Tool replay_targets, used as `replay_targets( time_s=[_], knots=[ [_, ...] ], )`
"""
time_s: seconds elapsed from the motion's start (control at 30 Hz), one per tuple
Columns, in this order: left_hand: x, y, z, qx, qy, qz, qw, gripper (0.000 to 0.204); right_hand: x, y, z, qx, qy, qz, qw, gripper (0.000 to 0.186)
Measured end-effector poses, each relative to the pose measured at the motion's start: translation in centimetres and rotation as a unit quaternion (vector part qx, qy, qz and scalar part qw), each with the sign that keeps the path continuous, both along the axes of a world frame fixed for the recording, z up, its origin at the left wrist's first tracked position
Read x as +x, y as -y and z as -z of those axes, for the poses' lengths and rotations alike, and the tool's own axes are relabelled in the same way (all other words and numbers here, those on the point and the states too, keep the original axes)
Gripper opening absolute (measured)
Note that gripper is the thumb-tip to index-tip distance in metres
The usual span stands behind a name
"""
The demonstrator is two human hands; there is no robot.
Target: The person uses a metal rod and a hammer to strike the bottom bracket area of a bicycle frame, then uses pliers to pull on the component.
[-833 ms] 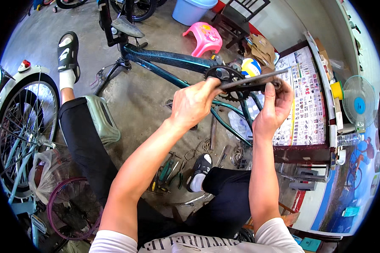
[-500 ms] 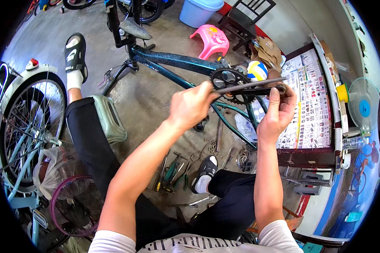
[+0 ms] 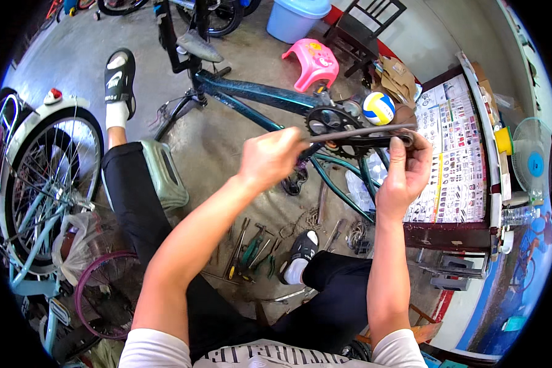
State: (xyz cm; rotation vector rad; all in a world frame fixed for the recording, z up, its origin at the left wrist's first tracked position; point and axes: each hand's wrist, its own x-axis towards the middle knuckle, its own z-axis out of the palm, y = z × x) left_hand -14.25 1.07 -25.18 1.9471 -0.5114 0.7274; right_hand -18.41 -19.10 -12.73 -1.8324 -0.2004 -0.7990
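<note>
Leftward, away from my right hand (image 3: 406,167), my left hand (image 3: 271,158) has drawn back with the grey rod (image 3: 363,131). Before me is the teal bicycle frame (image 3: 257,94), the black chainring (image 3: 336,127) toward its right end. From the chainring's right edge runs the crank arm (image 3: 375,141), my right hand pinching its outer end. My left hand is clenched round the rod's left end.

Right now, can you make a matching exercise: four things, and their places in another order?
1. Long grey rod
2. Flat black crank arm
3. Pink plastic stool
4. White, blue and yellow ball

A. Nearest the pale-blue bucket
B. Seen between stool and dark-red table
C. Gripped by the left hand
D. End held by the right hand

Pairs: 1-C, 2-D, 3-A, 4-B.
</note>
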Motion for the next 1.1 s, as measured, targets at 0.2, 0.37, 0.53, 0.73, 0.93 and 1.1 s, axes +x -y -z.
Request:
replay_targets(
  time_s=[0.2,0.37,0.53,0.73,0.93,1.1],
  knots=[
    [-1.2,-0.2,0.8,0.004,-0.057,-0.005,0.998,0.017,1.0,-0.9,0.0,0.01,0.015,-0.003,1.0,0.023],
    [-1.7,0.2,1.4,-0.022,-0.082,0.003,0.996,0.016,0.6,-0.4,-0.1,0.034,0.0,-0.002,0.999,0.023],
    [-2.7,-0.9,3.6,-0.036,-0.096,-0.003,0.995,0.021,0.9,-1.0,0.0,0.026,0.016,-0.005,1.0,0.023],
    [-2.2,0.4,1.8,-0.011,-0.086,-0.009,0.996,0.018,0.8,0.2,0.0,0.014,-0.002,0.001,1.0,0.025],
    [-1.3,1.9,-1.3,0.007,-0.051,-0.011,0.999,0.017,0.9,-0.1,0.5,-0.009,0.022,0.005,1.0,0.02],
    [-2.2,-0.8,-0.1,0.035,-0.06,0.003,0.998,0.02,0.2,0.3,-0.4,-0.016,-0.015,-0.01,1.0,0.02]
  ],
)
